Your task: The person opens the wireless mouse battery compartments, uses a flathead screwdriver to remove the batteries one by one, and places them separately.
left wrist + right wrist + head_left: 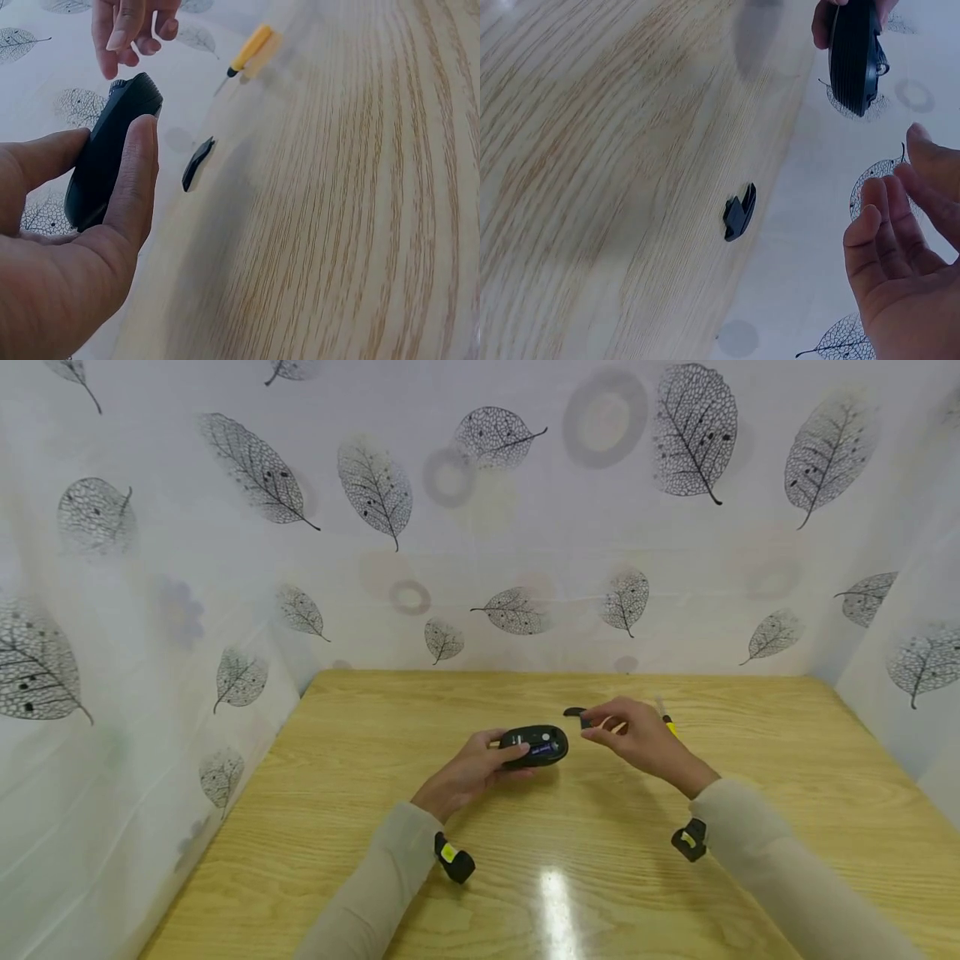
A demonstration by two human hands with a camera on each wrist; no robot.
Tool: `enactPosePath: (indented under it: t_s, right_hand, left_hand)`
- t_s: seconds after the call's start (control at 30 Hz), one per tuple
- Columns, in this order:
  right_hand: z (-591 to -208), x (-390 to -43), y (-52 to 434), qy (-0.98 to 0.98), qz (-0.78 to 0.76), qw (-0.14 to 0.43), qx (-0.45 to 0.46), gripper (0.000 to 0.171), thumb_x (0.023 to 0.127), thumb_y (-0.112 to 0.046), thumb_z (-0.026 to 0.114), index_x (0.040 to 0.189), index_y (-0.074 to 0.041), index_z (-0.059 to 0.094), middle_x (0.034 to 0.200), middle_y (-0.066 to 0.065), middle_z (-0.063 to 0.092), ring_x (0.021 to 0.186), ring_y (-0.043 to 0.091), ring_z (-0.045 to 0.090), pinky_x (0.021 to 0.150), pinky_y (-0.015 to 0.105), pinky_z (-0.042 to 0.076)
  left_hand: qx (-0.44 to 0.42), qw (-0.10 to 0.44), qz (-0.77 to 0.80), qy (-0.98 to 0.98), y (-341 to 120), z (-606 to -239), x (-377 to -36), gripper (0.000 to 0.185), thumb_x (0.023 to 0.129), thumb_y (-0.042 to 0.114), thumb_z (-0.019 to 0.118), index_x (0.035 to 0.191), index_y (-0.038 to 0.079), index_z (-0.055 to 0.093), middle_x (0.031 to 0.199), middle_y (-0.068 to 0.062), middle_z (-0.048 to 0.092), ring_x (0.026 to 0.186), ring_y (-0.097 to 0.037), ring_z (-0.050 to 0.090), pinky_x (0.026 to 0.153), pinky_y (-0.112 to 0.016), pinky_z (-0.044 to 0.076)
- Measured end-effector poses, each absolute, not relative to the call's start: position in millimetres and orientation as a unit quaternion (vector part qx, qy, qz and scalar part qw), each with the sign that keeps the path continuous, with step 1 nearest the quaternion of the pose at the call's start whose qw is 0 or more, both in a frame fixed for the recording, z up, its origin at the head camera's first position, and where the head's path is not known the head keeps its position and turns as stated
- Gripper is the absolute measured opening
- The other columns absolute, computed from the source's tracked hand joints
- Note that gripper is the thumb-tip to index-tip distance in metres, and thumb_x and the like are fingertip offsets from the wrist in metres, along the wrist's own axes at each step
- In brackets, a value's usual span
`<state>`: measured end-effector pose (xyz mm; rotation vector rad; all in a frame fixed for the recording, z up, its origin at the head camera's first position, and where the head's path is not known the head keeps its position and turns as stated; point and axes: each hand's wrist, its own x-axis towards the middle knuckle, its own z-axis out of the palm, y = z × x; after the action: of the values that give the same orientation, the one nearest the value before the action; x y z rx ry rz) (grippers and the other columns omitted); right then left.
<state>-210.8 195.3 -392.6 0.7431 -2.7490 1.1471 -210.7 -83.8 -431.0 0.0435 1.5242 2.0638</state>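
Observation:
My left hand (pixel 474 766) holds a black computer mouse (pixel 534 735) above the table, thumb on one face and fingers beneath. Its underside faces up, and a dark blue battery (pixel 546 749) lies in the uncovered compartment. To the mouse's right, my right hand (pixel 637 737) hovers with bent fingers. In the right wrist view, nothing shows between the fingers of that hand (pixel 911 262), and they are apart from the mouse (pixel 851 60). A black battery cover (pixel 739 216) lies on the table; in the head view the right fingertips partly hide the cover (pixel 574 712).
A screwdriver with a yellow handle (pixel 253 49) lies on the wooden table (pixel 420 710), beyond my right hand. Behind the table and along its sides hangs a pale curtain (pixel 525 543) with a leaf print. Each wrist wears a small black camera.

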Motion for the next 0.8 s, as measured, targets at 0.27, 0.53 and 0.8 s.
enactPosePath:
  t_s: [0.27,0.53,0.8]
  right_hand:
    - [-395.6,-211.0,182.3,-0.882,0.372,0.037,0.287,0.025,0.093,-0.015,0.075,0.115,-0.002,0.075,0.099,0.006,0.068,0.081,0.013,0.061,0.071,0.03,0.06]
    - [-397.3,-209.8,173.9,-0.871,0.377,0.025,0.314,0.022,0.091,-0.012,0.077,0.111,-0.002,0.076,0.099,0.01,0.067,0.076,0.013,0.059,0.064,0.028,0.057]
    - [-403.7,-208.9,168.2,-0.875,0.379,0.025,0.301,0.02,0.09,-0.011,0.079,0.107,-0.002,0.077,0.095,0.006,0.064,0.072,0.013,0.054,0.056,0.024,0.05]
  left_hand:
    - [0.005,0.283,0.773,0.567,-79.9,-431.8,-211.9,0.064,0.099,0.01,0.068,0.152,-0.003,0.035,0.137,-0.028,0.05,0.109,-0.037,0.069,0.099,-0.039,0.056]
    - [0.017,0.288,0.765,0.575,-78.2,-430.2,-211.2,0.06,0.1,0.013,0.066,0.15,-0.003,0.038,0.137,-0.026,0.051,0.108,-0.034,0.069,0.098,-0.037,0.057]
    - [0.014,0.285,0.759,0.586,-76.0,-430.5,-212.1,0.06,0.1,0.015,0.068,0.149,-0.003,0.039,0.133,-0.025,0.055,0.106,-0.031,0.07,0.096,-0.036,0.058]
